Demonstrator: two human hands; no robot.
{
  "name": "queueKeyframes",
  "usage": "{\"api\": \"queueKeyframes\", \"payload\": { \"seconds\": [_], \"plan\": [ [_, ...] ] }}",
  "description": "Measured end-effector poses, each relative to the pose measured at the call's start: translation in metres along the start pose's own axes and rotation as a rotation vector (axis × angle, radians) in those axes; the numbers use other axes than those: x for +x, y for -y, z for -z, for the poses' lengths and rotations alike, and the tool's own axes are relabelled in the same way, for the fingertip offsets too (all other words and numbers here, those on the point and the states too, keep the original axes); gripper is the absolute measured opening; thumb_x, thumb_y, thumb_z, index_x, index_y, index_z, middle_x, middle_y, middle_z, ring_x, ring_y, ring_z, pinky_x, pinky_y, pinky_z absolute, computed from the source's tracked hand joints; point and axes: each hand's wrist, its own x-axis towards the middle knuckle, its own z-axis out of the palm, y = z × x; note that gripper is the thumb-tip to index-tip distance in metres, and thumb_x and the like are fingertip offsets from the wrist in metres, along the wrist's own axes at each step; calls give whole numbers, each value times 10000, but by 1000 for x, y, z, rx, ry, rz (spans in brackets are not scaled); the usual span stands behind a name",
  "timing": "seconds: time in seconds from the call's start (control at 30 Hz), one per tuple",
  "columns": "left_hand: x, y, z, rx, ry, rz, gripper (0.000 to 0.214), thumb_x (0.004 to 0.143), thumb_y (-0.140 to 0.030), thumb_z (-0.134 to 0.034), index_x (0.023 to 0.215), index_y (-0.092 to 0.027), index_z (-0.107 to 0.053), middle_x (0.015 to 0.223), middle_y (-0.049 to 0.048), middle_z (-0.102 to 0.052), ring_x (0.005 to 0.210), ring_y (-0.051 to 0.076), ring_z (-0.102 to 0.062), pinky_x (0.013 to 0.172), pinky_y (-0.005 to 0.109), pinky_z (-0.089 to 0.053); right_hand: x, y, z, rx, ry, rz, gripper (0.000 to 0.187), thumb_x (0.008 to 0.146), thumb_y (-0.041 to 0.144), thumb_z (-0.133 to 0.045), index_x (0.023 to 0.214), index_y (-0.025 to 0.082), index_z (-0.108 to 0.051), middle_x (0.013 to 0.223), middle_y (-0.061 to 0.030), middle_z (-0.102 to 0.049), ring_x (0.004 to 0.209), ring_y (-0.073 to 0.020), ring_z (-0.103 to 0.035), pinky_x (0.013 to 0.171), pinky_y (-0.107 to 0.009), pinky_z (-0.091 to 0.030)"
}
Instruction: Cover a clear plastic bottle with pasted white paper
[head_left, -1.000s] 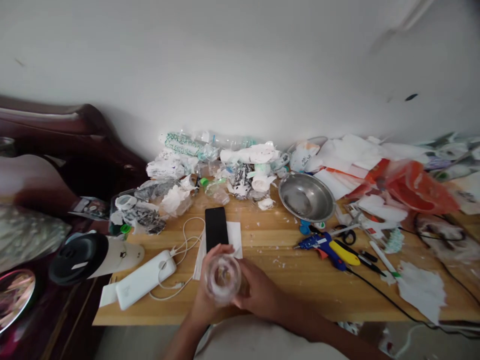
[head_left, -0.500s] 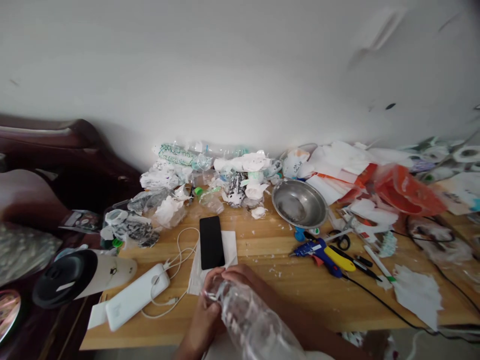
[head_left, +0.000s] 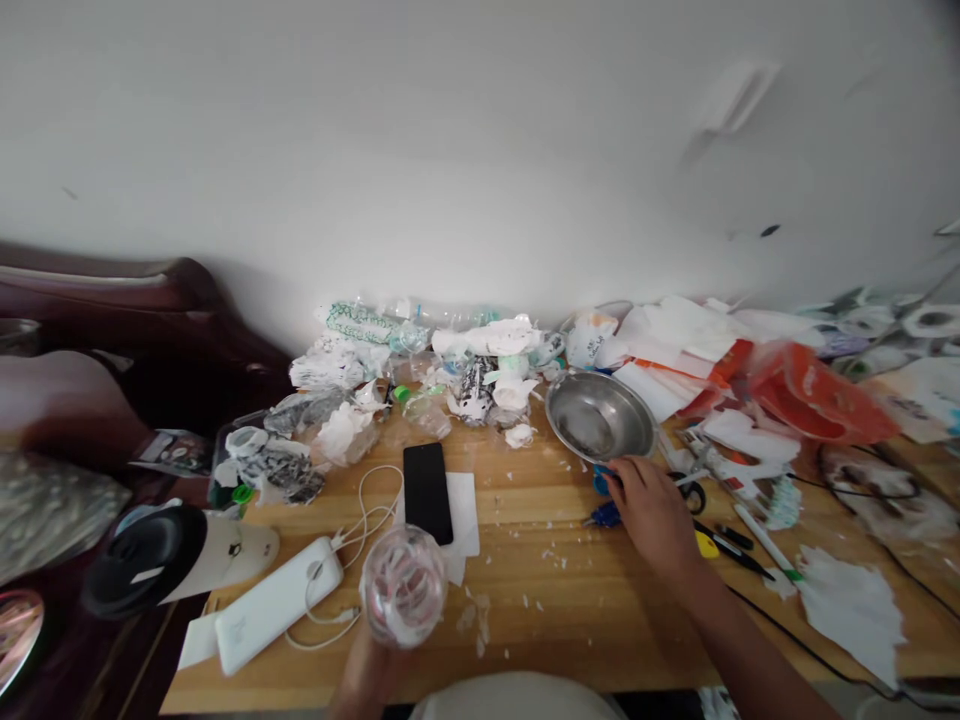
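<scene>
My left hand (head_left: 365,675) grips a clear plastic bottle (head_left: 403,585) low at the table's front edge, its round end turned toward the camera. My right hand (head_left: 652,510) reaches out over the blue and yellow glue gun (head_left: 705,545), just below the steel bowl (head_left: 600,415). Its fingers curl down onto the gun's blue body and cover most of it. A black phone (head_left: 427,478) lies on white paper just beyond the bottle.
The wooden table (head_left: 570,610) holds a white power bank (head_left: 274,603) with cable, scissors (head_left: 694,490), pens, white paper scraps (head_left: 851,600) and an orange bag (head_left: 817,395). Crushed bottles and wrappers pile along the wall. A black-lidded kettle (head_left: 172,555) lies at left.
My right hand has let go of the bottle and moved right to the glue gun. The left hand alone now holds the bottle, turned end-on.
</scene>
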Motion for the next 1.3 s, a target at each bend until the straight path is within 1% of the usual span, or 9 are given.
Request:
{"api": "queueKeyframes", "payload": {
  "seconds": [0.1, 0.23, 0.37, 0.57, 0.7, 0.77, 0.97, 1.1, 1.3],
  "plan": [
    [2, 0, 1, -25, 24, -18, 418, 700, -386, -873, 1083, -288, -737, 1041, 30, -777, 945, 242, -737, 894, 342, -593, 1, -4, -4, -74, 11, 31, 177, 997, 214, -456, 1047, 159, -616, 996, -126, -647, 950, -288, -593, 851, -413, -478],
    [3, -3, 4, -40, 80, 20, 385, 691, -391, -877, 1022, -243, -747, 1031, 66, -767, 898, 252, -742, 856, 379, -614, 8, -9, -3, -165, 49, 79, 153, 965, 164, -459, 973, 179, -611, 935, -116, -612, 885, -286, -563, 790, -403, -450],
    [1, -4, 4, -40, 86, 17, 352, 685, -354, -887, 979, -214, -755, 1014, 76, -769, 882, 252, -741, 846, 373, -615, 15, -15, 0, -211, 89, 139, 122, 919, 124, -498, 915, 193, -598, 899, -103, -592, 868, -280, -548, 766, -391, -427],
    [-2, -1, 4, -52, 72, -37, 476, 624, -480, -906, 996, -225, -754, 999, 62, -772, 868, 247, -734, 810, 345, -616, 20, -28, 1, -177, 136, 248, 125, 908, 121, -508, 926, 199, -604, 908, -84, -617, 909, -275, -559, 781, -382, -419],
    [-3, 3, 5, -55, 49, -89, 463, 696, -453, -868, 1090, -257, -725, 1014, 48, -764, 868, 215, -732, 824, 321, -607, 21, -35, -2, -131, 143, 269, 119, 899, 113, -506, 913, 192, -593, 878, -71, -616, 864, -259, -566, 761, -365, -419],
    [-4, 5, 5, -54, 40, -111, 489, 700, -454, -866, 1124, -271, -706, 1006, 43, -761, 859, 212, -735, 810, 309, -607, 20, -37, -4, -105, 145, 275, 130, 893, 99, -500, 916, 192, -589, 874, -71, -617, 848, -253, -568, 758, -358, -425],
    [-6, 7, 4, -56, 32, -122, 548, 645, -526, -884, 1088, -254, -709, 986, 55, -766, 839, 225, -741, 795, 312, -612, 16, -42, -5, -48, 137, 281, 111, 928, 142, -485, 954, 190, -581, 897, -80, -623, 848, -260, -579, 759, -366, -449],
    [-7, 8, 5, -66, 37, -115, 498, 677, -528, -864, 1064, -249, -720, 1004, 61, -765, 858, 224, -740, 811, 316, -608, 11, -42, -1, -22, 135, 288, 117, 949, 161, -461, 951, 194, -574, 900, -85, -618, 848, -259, -591, 766, -372, -468],
    [-7, 9, 7, -76, 72, -95, 506, 662, -583, -853, 1008, -230, -744, 1021, 69, -756, 882, 224, -730, 810, 317, -612, 1, -40, 7, -17, 142, 300, 144, 955, 155, -453, 974, 208, -585, 930, -79, -638, 868, -250, -618, 782, -370, -502]
  ]
}}
